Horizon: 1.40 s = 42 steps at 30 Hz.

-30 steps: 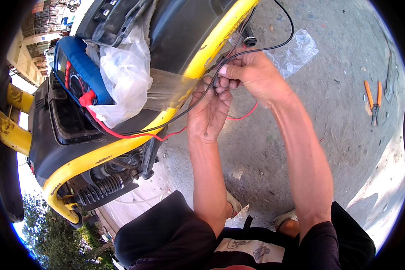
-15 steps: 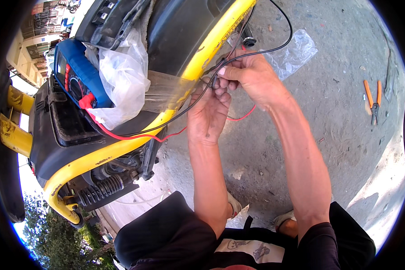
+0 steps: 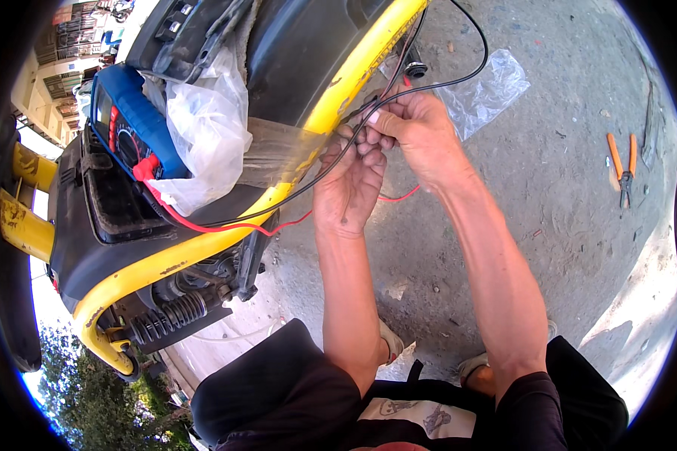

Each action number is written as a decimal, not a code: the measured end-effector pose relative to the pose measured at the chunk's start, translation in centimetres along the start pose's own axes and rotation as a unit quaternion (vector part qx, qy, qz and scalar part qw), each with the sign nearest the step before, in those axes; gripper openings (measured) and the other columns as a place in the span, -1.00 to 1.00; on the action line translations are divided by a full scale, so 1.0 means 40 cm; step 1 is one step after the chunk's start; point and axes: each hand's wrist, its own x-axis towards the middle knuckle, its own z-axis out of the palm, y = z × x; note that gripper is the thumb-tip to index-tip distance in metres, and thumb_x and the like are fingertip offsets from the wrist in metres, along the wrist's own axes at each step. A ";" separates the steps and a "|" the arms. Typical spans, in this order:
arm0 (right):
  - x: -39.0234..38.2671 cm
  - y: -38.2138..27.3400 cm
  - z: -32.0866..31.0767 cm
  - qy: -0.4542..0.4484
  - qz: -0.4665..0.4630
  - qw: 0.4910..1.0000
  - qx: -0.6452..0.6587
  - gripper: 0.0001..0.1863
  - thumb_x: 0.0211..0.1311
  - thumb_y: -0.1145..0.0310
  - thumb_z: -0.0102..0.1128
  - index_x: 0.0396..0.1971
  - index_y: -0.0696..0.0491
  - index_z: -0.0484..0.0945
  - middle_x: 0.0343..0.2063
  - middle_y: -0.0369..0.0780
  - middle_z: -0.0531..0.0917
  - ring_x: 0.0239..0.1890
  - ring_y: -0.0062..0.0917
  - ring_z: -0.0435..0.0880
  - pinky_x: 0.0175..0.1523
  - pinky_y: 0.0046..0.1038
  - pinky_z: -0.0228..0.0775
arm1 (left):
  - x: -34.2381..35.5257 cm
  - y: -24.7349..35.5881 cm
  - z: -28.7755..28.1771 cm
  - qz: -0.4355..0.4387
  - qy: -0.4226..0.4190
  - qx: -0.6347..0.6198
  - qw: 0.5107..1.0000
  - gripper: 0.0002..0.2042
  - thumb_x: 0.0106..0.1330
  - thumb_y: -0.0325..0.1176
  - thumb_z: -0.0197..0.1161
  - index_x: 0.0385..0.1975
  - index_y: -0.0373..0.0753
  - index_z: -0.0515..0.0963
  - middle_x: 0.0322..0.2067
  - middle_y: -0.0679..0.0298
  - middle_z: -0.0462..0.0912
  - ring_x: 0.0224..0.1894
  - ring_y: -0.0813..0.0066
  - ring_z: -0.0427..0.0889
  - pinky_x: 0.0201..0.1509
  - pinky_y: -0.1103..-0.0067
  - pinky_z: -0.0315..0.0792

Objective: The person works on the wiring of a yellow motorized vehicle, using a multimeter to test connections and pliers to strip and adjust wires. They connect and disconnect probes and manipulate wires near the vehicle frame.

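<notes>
Fine wire work at the yellow frame

Both hands meet just beside the frame (image 3: pixel 357 74). Right hand (image 3: pixel 427 139): thumb and forefinger appear to pinch a thin dark wire (image 3: pixel 369 104), other fingers curled beneath. Left hand (image 3: pixel 348 192): palm up, fingers bent, tips close under the right's — what they grip is hidden, so cannot tell.

The wire lies between the fingertips, near the tube. The black lead (image 3: pixel 486 55) crosses in front of the left hand, then loops over the right. The red lead (image 3: pixel 269 234) passes behind the left wrist. The meter (image 3: pixel 135 101) leans by the bag (image 3: pixel 207 135); pliers (image 3: pixel 625 180) lie well apart on the ground.

Judgement on technique: best to let one hand anchor the wire while the other makes small moves. Ease the black lead aside — it could blur sight of the contact. Leave slack in both leads, since a tug might shift the meter.
</notes>
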 end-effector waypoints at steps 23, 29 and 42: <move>0.002 0.034 -0.007 0.003 0.013 0.999 0.051 -0.86 0.31 0.53 0.15 -0.20 0.25 0.59 -0.50 -0.22 0.66 -0.53 -0.64 0.59 -0.48 -0.60 0.44 | -0.015 -0.009 0.062 -0.042 0.068 -0.018 0.997 -0.84 0.34 -0.38 0.32 -0.13 -0.23 0.59 -0.23 0.29 0.51 -0.22 0.44 0.40 -0.18 0.53 0.32; -0.014 0.042 0.028 0.063 0.019 0.995 0.076 -0.91 0.35 0.49 0.19 -0.23 0.19 0.57 -0.51 -0.26 0.66 -0.59 -0.69 0.56 -0.54 -0.66 0.41 | -0.022 -0.010 0.082 -0.033 0.078 -0.021 0.996 -0.82 0.35 -0.36 0.30 -0.11 -0.20 0.57 -0.23 0.30 0.51 -0.26 0.48 0.39 -0.16 0.54 0.31; -0.003 0.067 0.029 0.056 -0.011 0.991 0.117 -0.94 0.35 0.52 0.21 -0.27 0.19 0.57 -0.50 -0.20 0.69 -0.58 -0.65 0.60 -0.50 -0.67 0.48 | -0.016 -0.012 0.055 -0.013 0.077 -0.033 0.996 -0.68 0.43 -0.35 0.24 0.08 -0.37 0.46 -0.23 0.27 0.51 -0.27 0.49 0.39 -0.15 0.53 0.31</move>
